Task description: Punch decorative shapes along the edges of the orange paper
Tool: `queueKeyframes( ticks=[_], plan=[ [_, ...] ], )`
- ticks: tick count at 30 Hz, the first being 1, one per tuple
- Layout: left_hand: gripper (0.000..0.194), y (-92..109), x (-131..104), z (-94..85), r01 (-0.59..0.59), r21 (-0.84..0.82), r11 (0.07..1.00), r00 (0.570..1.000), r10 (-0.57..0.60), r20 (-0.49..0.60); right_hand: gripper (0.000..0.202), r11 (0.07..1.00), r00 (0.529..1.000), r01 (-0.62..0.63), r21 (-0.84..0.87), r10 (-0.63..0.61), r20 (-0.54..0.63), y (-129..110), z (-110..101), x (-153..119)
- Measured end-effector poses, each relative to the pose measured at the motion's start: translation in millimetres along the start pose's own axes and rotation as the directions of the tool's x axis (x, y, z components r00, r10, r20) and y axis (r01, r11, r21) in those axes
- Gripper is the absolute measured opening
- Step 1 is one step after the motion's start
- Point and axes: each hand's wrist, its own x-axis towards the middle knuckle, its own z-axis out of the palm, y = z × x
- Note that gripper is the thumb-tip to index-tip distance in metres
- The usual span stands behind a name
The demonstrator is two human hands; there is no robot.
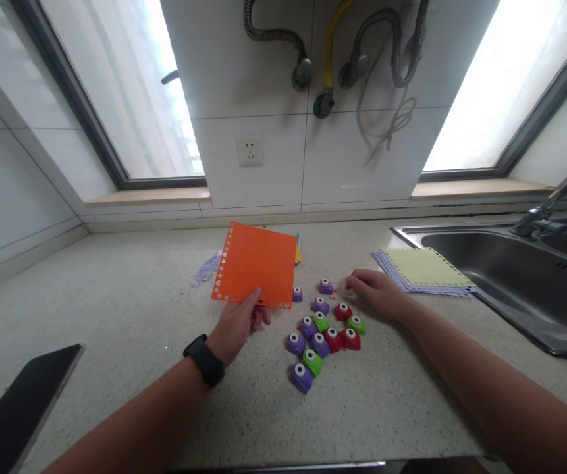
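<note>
A square sheet of orange paper [258, 263] is tilted up above the counter in my left hand [236, 329], the thumb on its front and the fingers behind its lower edge. Small punched shapes run along its left and bottom edges. My right hand [375, 289] rests on the counter with its fingers loosely curled; I see nothing in them. To its left, several small craft punches lie in a cluster, among them a purple punch [301, 376], a green punch [312, 361] and a red punch [351, 338]. The orange sheet partly covers another purple punch [297, 294].
Pale yellow and purple punched sheets [426, 266] lie stacked beside the steel sink [515, 289] on the right. Purple paper bits [205, 271] lie behind the orange sheet. A black flat object [21, 401] is at the left front. Hoses and a socket [250, 151] are on the wall.
</note>
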Motion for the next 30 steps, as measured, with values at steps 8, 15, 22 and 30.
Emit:
queueKeyframes(
  ticks=[8, 15, 22, 30],
  plan=[
    [0.062, -1, 0, -1.5, 0.007, 0.053, 0.999, 1.000, -0.007, -0.013, 0.042, 0.999, 0.997, -0.039, 0.013, 0.040, -0.068, 0, 0, -1],
    [0.059, 1, 1, 0.3, 0.001, 0.071, 0.997, 1.000, 0.001, -0.031, 0.035, 1.000, 0.998, -0.011, -0.012, 0.010, -0.060, -3, 0, -1],
    [0.059, -4, 2, -1.9, 0.028, 0.092, 0.995, 0.999, -0.026, -0.020, 0.022, 0.994, 0.988, 0.097, -0.044, -0.102, -0.119, -29, 1, -17],
    [0.061, -4, 0, -2.4, 0.007, 0.145, 0.989, 1.000, -0.004, -0.017, 0.014, 0.958, 0.994, 0.102, -0.269, -0.110, -0.014, -58, -10, -23]
  ],
)
